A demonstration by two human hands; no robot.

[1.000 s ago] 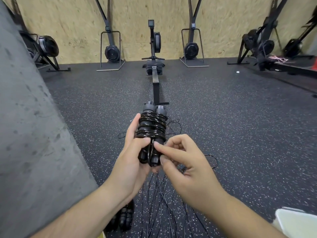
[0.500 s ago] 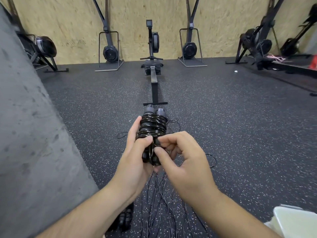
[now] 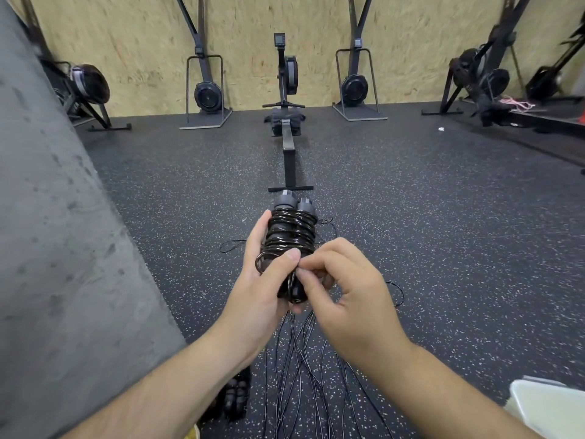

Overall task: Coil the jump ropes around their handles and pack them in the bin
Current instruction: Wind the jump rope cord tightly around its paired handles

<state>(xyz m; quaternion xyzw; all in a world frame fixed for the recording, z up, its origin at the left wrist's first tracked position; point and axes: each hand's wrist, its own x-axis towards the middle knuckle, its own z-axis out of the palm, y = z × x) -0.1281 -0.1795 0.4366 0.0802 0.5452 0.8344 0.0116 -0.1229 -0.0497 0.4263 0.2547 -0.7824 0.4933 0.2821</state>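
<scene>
A black jump rope [image 3: 289,232] is coiled around its two handles, held upright in front of me. My left hand [image 3: 262,289] grips the bundle from the left, thumb pressed on the lowest coils. My right hand [image 3: 345,293] pinches the rope's end against the lower part of the handles, fingers curled. Several loose black ropes [image 3: 304,375] lie in strands on the floor below my hands. More black handles [image 3: 235,400] lie on the floor under my left forearm. A white bin's corner [image 3: 550,407] shows at the bottom right.
A grey concrete pillar [image 3: 57,248] fills the left side. A rowing machine [image 3: 288,128] stretches across the speckled rubber floor straight ahead. Other exercise machines [image 3: 207,93] stand along the plywood wall at the back and right.
My right hand has moved up and closer to my left thumb, tucking the rope end in at the lower coils. A small loop now sticks out to the left of the bundle.
</scene>
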